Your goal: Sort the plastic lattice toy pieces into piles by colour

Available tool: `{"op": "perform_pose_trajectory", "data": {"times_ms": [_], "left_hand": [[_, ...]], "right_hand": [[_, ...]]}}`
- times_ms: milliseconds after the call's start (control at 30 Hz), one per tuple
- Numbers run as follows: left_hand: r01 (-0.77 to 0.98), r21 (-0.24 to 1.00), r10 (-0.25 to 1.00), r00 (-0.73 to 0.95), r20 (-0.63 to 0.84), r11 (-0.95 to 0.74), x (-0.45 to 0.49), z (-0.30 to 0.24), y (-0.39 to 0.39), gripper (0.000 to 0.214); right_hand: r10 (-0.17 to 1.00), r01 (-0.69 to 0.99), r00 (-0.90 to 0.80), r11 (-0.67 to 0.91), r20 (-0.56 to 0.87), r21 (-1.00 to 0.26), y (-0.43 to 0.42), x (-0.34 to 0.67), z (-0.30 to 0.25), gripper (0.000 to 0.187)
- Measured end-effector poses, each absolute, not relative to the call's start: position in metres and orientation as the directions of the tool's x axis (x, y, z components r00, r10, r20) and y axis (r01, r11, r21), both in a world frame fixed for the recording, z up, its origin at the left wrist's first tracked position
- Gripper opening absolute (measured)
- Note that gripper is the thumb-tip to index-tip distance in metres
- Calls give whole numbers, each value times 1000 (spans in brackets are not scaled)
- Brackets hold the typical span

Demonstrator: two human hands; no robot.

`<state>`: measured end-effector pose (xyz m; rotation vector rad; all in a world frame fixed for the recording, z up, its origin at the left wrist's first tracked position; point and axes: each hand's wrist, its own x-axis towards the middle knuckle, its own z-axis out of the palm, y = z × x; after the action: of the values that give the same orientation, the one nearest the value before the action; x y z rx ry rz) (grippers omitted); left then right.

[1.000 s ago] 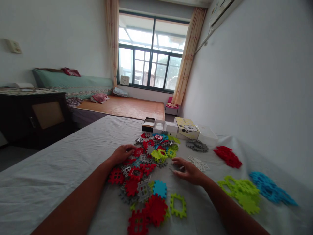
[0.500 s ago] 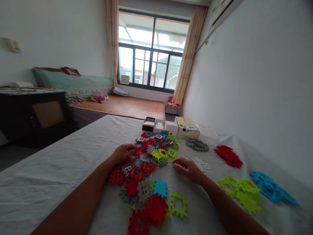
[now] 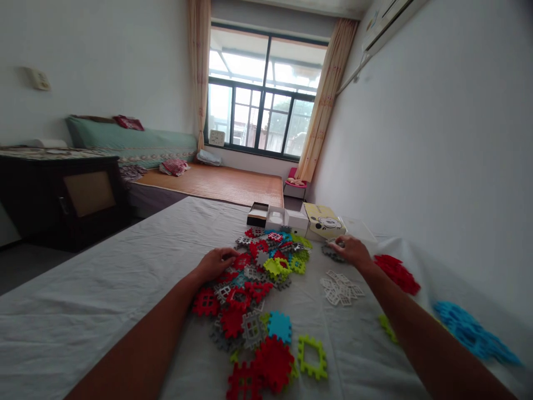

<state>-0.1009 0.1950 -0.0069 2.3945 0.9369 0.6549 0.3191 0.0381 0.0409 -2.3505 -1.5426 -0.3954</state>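
My left hand (image 3: 215,263) rests at the left edge of a mixed heap of plastic interlocking building pieces, with its fingertips against a red window piece (image 3: 242,260). Its fingers are loosely bent and apart, and I see nothing clasped in them. My right hand (image 3: 352,250) is over the grey pile (image 3: 331,251) at the back right, its fingers closed on a grey interlocking piece, mostly hidden by them. Nearer me in the heap lie a red piece (image 3: 273,364), a blue piece (image 3: 279,326) and a lime frame piece (image 3: 312,357).
Sorted piles lie to the right: white window inserts (image 3: 340,289), red pieces (image 3: 397,274), blue pieces (image 3: 472,330), and lime pieces (image 3: 387,326) partly behind my right forearm. A yellow box (image 3: 323,220) and a black open box (image 3: 258,214) stand at the back of the cloth-covered table (image 3: 166,250).
My right hand has moved from the heap's right side, with a small grey piece at its fingertips, back and right to the grey pile. My left hand stays by the heap. The view shifted slightly.
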Motion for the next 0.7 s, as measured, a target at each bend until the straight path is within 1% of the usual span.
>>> {"op": "perform_pose_trajectory", "data": {"times_ms": [100, 167, 233, 300, 367, 433, 500, 600, 633, 700], "left_hand": [[482, 595, 721, 643, 258, -643, -101, -7, 194, 33], [481, 595, 722, 639, 266, -644, -101, -8, 194, 33], [476, 594, 718, 642, 269, -648, -101, -9, 195, 33], [467, 598, 712, 649, 268, -651, -101, -11, 197, 32], [460, 601, 708, 653, 270, -653, -101, -13, 199, 32], [461, 602, 710, 651, 271, -652, -100, -15, 200, 32], [465, 601, 713, 647, 270, -649, -100, -16, 200, 33], [470, 605, 718, 644, 263, -643, -101, -15, 199, 33], [468, 607, 718, 645, 262, -642, -101, -15, 198, 33], [466, 607, 716, 647, 263, -644, -101, -14, 198, 33]], "right_hand": [[789, 876, 460, -477, 408, -67, 48, 330, 40, 46], [772, 877, 458, -473, 441, -81, 50, 319, 37, 46], [813, 922, 382, -369, 440, -119, 50, 296, 32, 41], [887, 969, 229, -167, 401, -183, 46, 264, 28, 37], [932, 964, 54, 45, 359, -263, 41, 230, 24, 33], [937, 923, -67, 189, 342, -336, 36, 199, 21, 31], [926, 890, -109, 253, 361, -380, 34, 174, 16, 33], [914, 881, -121, 278, 386, -383, 38, 153, 6, 43], [915, 884, -124, 278, 384, -377, 39, 149, 3, 43], [919, 885, -135, 280, 371, -371, 41, 145, -1, 36]]}}
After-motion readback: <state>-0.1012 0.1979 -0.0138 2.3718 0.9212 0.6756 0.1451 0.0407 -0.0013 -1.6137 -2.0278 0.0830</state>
